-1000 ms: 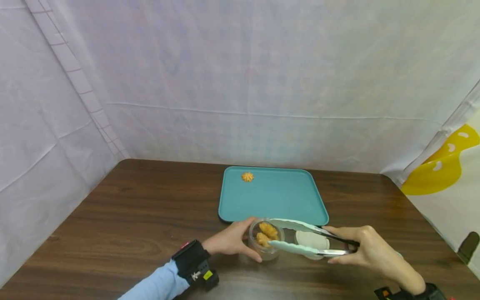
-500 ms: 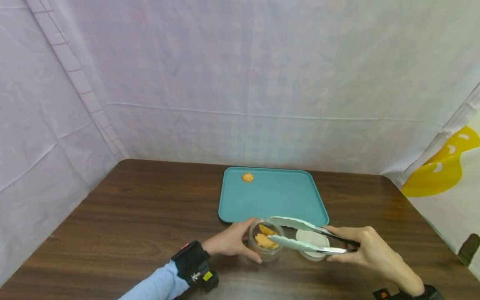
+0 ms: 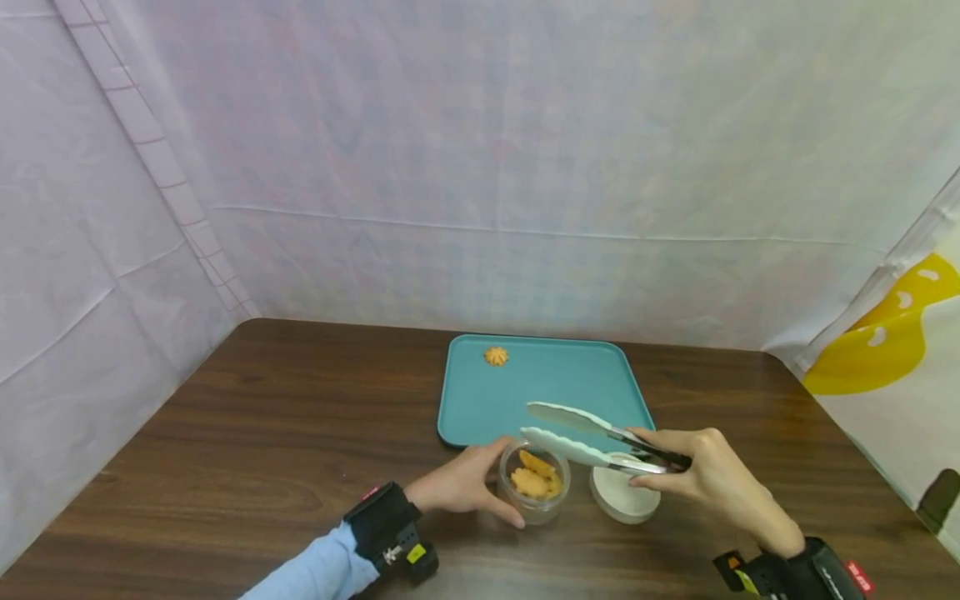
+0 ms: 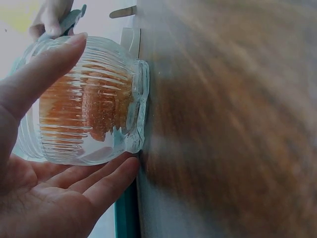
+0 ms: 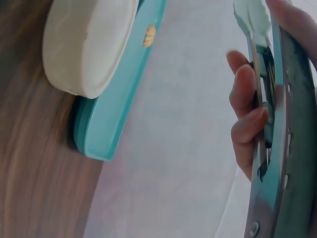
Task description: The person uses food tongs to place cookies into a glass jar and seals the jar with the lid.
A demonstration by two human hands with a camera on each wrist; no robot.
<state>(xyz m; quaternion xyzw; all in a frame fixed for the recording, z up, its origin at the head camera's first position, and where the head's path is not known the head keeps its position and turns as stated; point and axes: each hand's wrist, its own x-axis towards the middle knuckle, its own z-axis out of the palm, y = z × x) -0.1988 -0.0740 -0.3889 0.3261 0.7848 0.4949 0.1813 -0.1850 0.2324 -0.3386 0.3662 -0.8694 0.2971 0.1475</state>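
Head view, lower centre: the left hand (image 3: 461,483) holds a clear jar (image 3: 538,512) of cookies (image 3: 531,483) between thumb and fingers; lower right, the right hand (image 3: 708,471) grips tongs (image 3: 581,452).

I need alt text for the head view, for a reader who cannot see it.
A person's left grip holds a clear jar of cookies, while the right grip holds open, empty tongs. To the jar's right sits a round white item; behind, a teal tray bears one cookie.
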